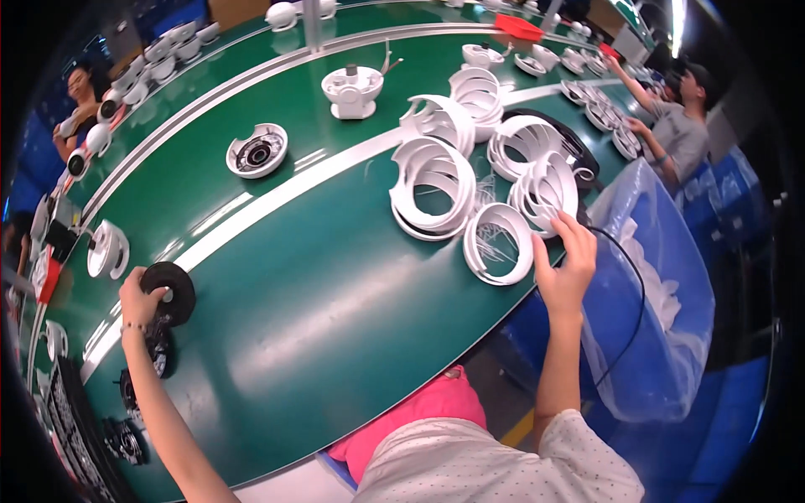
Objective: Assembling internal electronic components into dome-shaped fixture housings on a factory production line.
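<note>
My left hand (139, 303) is closed on the edge of a black round disc (178, 308) with a pale centre, over the left side of the green work table. Small dark parts (159, 348) lie just below that disc. My right hand (567, 267) is at the table's right edge, thumb and fingers apart. Its fingertips are at the lower edge of a cluster of white rings (545, 194); whether they touch is unclear. Left of the thumb stands a white ring (498, 243) with thin white strips inside. More stacked white rings (433, 186) stand behind it.
A blue bin with a clear liner (646, 369) stands right of the table, a black cable (641, 289) across it. A black tray (75, 427) lies at lower left. White housings (257, 151) sit on the green conveyor beyond a pale rail (277, 201). Co-workers (683, 126) are at the far sides.
</note>
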Demonstrator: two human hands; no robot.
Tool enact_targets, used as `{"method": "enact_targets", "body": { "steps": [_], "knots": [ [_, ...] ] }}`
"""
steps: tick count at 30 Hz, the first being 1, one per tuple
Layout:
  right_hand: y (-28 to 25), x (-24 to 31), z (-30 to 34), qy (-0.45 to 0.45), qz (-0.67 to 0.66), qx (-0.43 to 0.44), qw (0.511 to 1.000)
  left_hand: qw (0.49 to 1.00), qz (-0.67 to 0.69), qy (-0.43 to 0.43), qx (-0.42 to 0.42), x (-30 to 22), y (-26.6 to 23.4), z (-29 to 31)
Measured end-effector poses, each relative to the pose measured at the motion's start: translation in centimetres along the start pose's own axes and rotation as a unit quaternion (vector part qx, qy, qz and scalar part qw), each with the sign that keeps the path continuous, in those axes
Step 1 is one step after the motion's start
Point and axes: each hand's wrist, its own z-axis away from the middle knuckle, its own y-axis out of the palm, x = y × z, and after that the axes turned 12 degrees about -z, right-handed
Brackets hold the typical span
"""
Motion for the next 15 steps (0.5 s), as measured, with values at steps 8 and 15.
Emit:
{"method": "enact_targets", "body": {
  "steps": [8,15],
  "knots": [
    [1.8,-4.5,-1.0,0.141,-0.068,0.168,0.973,0.971,0.199,-0.069,-0.113,-16.6,-0.8,7.6],
    [4.7,-11.2,-1.2,0.098,0.023,0.288,0.952,0.895,0.402,-0.131,-0.144,-21.6,5.0,13.0]
  ]
}}
